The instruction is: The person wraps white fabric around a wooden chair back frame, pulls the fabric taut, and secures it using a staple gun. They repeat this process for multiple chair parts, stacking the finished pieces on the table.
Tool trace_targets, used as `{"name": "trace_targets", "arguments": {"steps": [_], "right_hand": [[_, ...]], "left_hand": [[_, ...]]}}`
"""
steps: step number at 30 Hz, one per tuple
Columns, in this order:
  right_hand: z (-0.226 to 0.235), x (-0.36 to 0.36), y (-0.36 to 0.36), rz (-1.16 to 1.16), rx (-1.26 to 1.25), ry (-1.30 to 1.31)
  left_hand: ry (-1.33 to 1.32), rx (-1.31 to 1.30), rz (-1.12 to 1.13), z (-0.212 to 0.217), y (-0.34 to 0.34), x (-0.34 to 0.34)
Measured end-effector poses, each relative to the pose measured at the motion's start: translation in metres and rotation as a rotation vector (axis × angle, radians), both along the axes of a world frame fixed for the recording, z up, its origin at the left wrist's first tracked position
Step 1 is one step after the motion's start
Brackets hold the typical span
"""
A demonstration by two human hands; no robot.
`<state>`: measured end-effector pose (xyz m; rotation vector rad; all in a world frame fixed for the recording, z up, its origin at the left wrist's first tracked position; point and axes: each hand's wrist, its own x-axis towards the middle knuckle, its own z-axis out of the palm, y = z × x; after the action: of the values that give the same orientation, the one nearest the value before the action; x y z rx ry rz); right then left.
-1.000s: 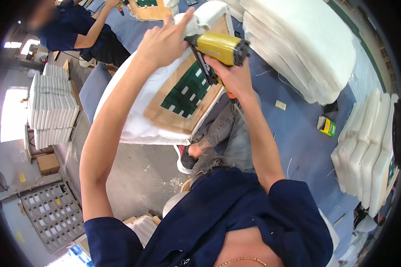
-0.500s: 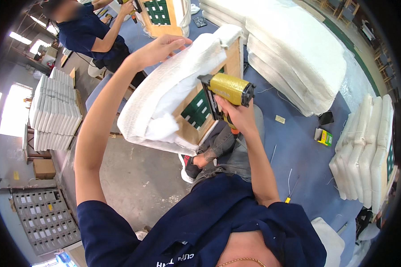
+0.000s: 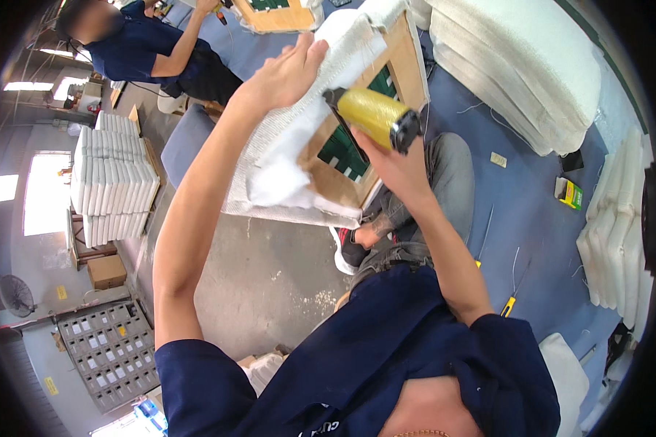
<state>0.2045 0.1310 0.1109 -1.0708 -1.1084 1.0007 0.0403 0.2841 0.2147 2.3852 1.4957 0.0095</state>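
A padded seat panel is tilted up before me, with a light wood frame [image 3: 410, 58], green webbing [image 3: 340, 154] and white fabric [image 3: 342, 69] along its left side. Loose white wadding [image 3: 280, 180] bulges out at the lower left corner. My left hand [image 3: 288, 76] lies on the fabric near its upper left edge, fingers stretched and holding nothing. In my right hand [image 3: 397, 164] is a yellow and black staple gun [image 3: 375, 116], gripped by its handle. Its nose is over the fabric's inner edge; whether it touches is unclear.
Stacked white padded pieces [image 3: 517, 65] stand on the blue work surface [image 3: 452, 269], with more [image 3: 612, 233] at right. A yellow-handled screwdriver [image 3: 508, 306], a small green and yellow box [image 3: 568, 193] and thin cords lie there too. A co-worker [image 3: 153, 51] is at far left.
My left hand has come from the panel's outer edge onto the fabric, fingers straighter. The staple gun has turned slightly and its nose is nearer the fabric. The whole view has shifted.
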Motion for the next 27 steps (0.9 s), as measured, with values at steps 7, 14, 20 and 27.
{"name": "trace_targets", "arguments": {"steps": [7,14,20,27], "right_hand": [[0.013,0.015,0.024,-0.023,-0.003,0.184],[0.025,0.041,0.058,0.008,0.008,0.120],[0.008,0.040,0.047,0.018,0.023,0.029],[0.006,0.039,0.029,0.077,-0.064,0.064]], "left_hand": [[0.138,0.398,-0.037,-0.001,-0.022,0.007],[0.169,0.456,-0.142,-0.001,-0.017,0.005],[0.201,0.462,-0.189,-0.001,-0.028,0.011],[0.193,0.369,-0.231,0.011,-0.037,0.017]]}}
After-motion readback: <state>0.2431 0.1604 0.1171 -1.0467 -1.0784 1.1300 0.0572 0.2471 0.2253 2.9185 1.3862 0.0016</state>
